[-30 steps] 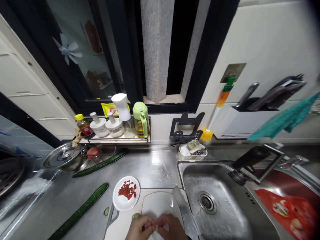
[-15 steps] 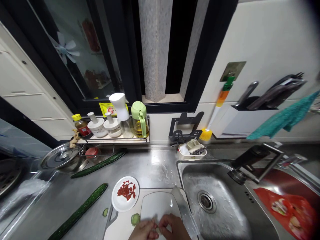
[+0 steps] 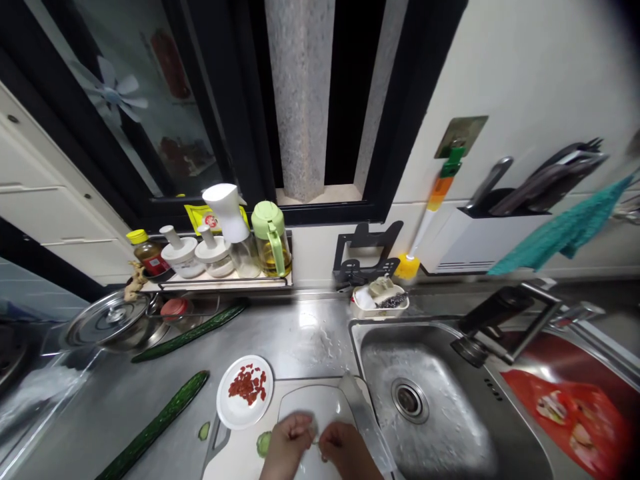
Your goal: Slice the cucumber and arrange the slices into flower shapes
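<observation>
Pale sliver (image 3: 315, 441): pinched between left hand (image 3: 291, 433) and right hand (image 3: 345, 443), above the pale plate (image 3: 320, 399); blurred, too small to identify, apparently gripped by its ends for fine control
Left hand: closed to a fingertip pinch on the sliver, just beside the cut cucumber piece (image 3: 263, 444)
Right hand: closed likewise on the sliver, near the left but with a narrow gap between
Pale plate: set on the cutting board (image 3: 233, 460) right beneath both hands, probably to catch anything dropped
Knife (image 3: 364, 417): laid along the board's right side, next to the sink (image 3: 373, 353), presumably to leave the middle free
White dish (image 3: 225, 413): overlapping the board's far left corner, loaded with red pieces (image 3: 247, 385), likely kept close yet clear of the fingers
Long cucumber (image 3: 155, 427): stretched across the steel counter (image 3: 280, 340), left of the board, perhaps for want of room on it
</observation>
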A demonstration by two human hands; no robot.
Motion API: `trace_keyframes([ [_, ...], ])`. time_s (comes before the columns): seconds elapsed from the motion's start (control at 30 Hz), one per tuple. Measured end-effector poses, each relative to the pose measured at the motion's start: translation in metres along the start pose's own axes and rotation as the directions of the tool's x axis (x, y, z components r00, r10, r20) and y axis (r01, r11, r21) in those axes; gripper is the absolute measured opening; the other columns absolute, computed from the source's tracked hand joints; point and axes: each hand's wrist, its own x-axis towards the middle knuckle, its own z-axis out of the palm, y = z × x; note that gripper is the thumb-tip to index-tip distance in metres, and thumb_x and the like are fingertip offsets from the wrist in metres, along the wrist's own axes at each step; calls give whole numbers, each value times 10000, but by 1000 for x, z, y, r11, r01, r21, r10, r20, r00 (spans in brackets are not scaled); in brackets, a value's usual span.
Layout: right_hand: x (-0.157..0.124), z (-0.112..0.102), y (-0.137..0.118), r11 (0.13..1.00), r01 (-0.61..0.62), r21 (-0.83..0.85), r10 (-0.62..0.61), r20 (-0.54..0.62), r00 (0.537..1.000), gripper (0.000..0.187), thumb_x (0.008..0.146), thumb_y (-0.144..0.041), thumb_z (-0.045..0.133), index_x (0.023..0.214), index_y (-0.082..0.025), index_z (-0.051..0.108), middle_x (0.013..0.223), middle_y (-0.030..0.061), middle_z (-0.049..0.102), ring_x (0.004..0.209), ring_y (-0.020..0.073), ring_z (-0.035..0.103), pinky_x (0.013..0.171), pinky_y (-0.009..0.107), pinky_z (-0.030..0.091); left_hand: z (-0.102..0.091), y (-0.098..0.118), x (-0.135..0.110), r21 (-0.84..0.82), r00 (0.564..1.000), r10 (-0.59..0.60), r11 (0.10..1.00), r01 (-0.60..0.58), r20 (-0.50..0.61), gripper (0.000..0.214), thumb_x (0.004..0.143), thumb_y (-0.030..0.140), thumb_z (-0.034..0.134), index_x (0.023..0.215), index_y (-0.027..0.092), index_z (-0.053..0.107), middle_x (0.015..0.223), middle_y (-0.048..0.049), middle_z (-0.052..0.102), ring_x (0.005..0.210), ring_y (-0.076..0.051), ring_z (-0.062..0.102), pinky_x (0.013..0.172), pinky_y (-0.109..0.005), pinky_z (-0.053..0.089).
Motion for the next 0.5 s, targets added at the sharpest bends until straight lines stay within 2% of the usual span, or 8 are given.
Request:
trace_keyframes([
  [0.1, 9, 0, -8, 998, -51, 28, 51, -5, 999, 164, 628, -94, 466, 531, -222, 501, 451, -69, 520, 477, 105, 529, 522, 233, 390, 3, 11, 6, 235, 987, 163, 959, -158, -3, 230, 642, 304, 684, 821, 163, 720, 621, 24, 664, 589, -114, 573, 612, -230, 437],
  [0.23, 24, 3, -14, 993, -117, 7, 117, -51, 992, 177, 679, -76, 429, 594, -226, 467, 476, -78, 515, 407, 94, 513, 437, 220, 364, 11, 32, 10, 495, 930, 363, 799, -342, 56, 181, 755, 212, 498, 764, 195, 678, 688, 5, 670, 672, -138, 601, 672, -240, 452],
  [0.4, 35, 2, -20, 984, -99, -149, 83, -109, 991, 212, 767, -75, 386, 642, -231, 457, 540, -56, 532, 403, 110, 542, 392, 230, 334, 22, 41, 16, 694, 864, 494, 587, -417, 101, 240, 795, 143, 425, 715, 201, 644, 738, -30, 672, 738, -170, 599, 734, -286, 443],
  [0.5, 36, -2, -24, 953, -34, -302, -4, -121, 993, 229, 808, -82, 386, 666, -223, 496, 602, -11, 605, 563, 147, 633, 536, 253, 422, 22, 38, 21, 742, 823, 556, 503, -443, 115, 251, 839, 156, 430, 753, 202, 662, 817, -58, 694, 822, -197, 607, 770, -315, 457],
])
